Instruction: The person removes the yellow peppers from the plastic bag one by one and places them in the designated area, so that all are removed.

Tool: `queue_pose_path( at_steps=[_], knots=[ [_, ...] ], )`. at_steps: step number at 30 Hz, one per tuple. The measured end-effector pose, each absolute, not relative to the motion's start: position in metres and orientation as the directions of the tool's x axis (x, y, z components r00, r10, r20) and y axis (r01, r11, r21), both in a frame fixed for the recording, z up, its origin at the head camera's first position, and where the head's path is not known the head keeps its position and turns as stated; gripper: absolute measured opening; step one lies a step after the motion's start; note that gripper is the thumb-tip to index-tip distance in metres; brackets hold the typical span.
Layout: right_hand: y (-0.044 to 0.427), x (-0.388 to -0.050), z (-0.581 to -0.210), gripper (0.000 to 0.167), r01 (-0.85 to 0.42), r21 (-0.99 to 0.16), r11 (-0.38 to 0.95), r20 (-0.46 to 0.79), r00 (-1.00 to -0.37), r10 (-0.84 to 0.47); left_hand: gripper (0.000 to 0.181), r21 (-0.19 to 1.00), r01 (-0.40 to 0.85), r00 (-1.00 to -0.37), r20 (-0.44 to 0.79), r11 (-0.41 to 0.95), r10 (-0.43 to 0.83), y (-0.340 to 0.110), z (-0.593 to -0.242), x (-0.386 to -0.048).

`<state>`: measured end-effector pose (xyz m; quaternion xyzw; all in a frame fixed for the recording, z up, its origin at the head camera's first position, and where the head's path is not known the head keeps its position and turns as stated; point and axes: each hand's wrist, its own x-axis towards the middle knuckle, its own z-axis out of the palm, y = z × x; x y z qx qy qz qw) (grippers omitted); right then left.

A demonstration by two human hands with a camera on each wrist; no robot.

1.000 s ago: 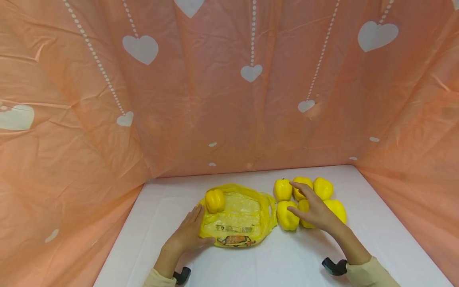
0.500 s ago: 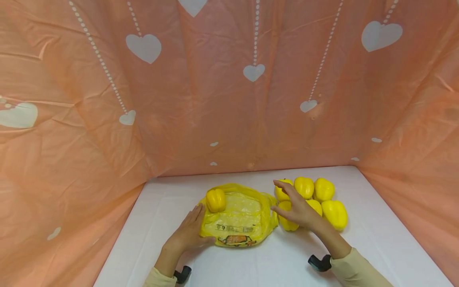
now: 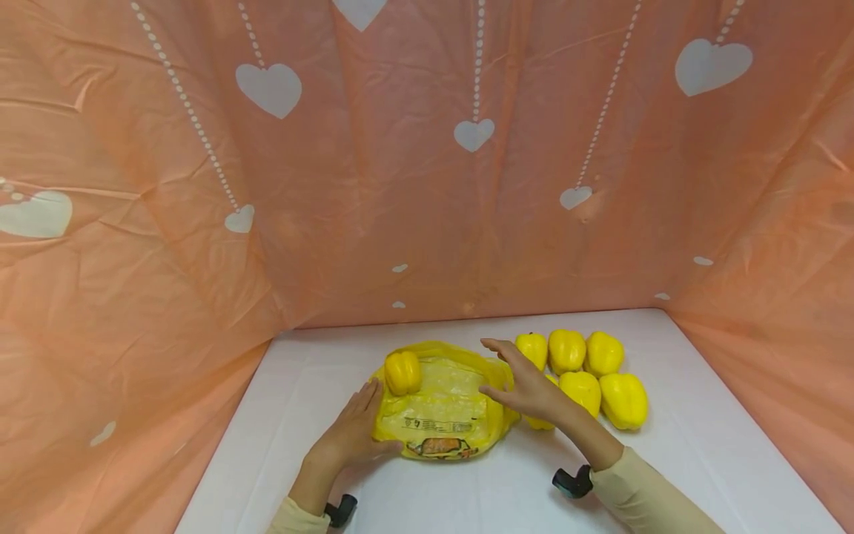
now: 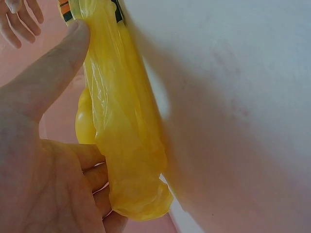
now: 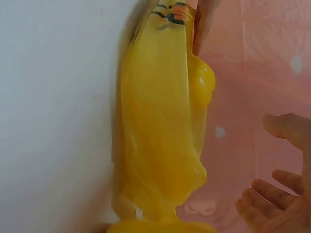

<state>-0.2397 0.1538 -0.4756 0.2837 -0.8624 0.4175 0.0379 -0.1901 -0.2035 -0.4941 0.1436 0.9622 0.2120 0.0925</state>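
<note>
A yellow plastic bag (image 3: 445, 408) with dark print lies spread on the white table, one yellow bell pepper (image 3: 402, 373) at its far left corner. My left hand (image 3: 353, 430) rests against the bag's left side, fingers and thumb extended; in the left wrist view its thumb and fingers touch the bag (image 4: 129, 131). Over the bag's right edge hovers my right hand (image 3: 534, 389), fingers spread and holding nothing. The right wrist view has that hand (image 5: 286, 184) apart from the bag (image 5: 158, 111).
Several yellow bell peppers (image 3: 623, 400) stand in two rows right of the bag; my right hand and arm partly hide the front left one (image 3: 539, 423). Peach cloth (image 3: 427, 185) printed with white hearts encloses the table (image 3: 320, 352) behind and at both sides.
My right hand has moved left from above the pepper rows to the bag's right edge, uncovering more peppers. My left hand, the bag and its pepper stay in place.
</note>
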Motion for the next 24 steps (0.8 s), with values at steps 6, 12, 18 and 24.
queue_pose_path(
  at_steps=[6,12,18,24],
  knots=[
    [0.143,-0.245,-0.477,0.081,-0.529,-0.714,0.460,0.298,-0.823,-0.483,0.118,0.439,0.230,-0.942,-0.122,0.869,0.311,-0.203,-0.491,-0.189],
    [0.133,-0.249,-0.477,0.079,-0.554,-0.695,0.458,0.309,-0.805,-0.506,0.118,0.436,0.240,-0.942,-0.112,0.867,0.318,-0.203,-0.491,-0.190],
    [0.124,-0.252,-0.477,0.080,-0.547,-0.684,0.483,0.284,-0.809,-0.514,0.117,0.435,0.249,-0.941,-0.104,0.865,0.323,-0.204,-0.494,-0.190],
    [0.113,-0.256,-0.478,0.078,-0.553,-0.690,0.466,0.280,-0.798,-0.533,0.117,0.428,0.250,-0.941,-0.103,0.868,0.322,-0.204,-0.494,-0.190]
  ],
)
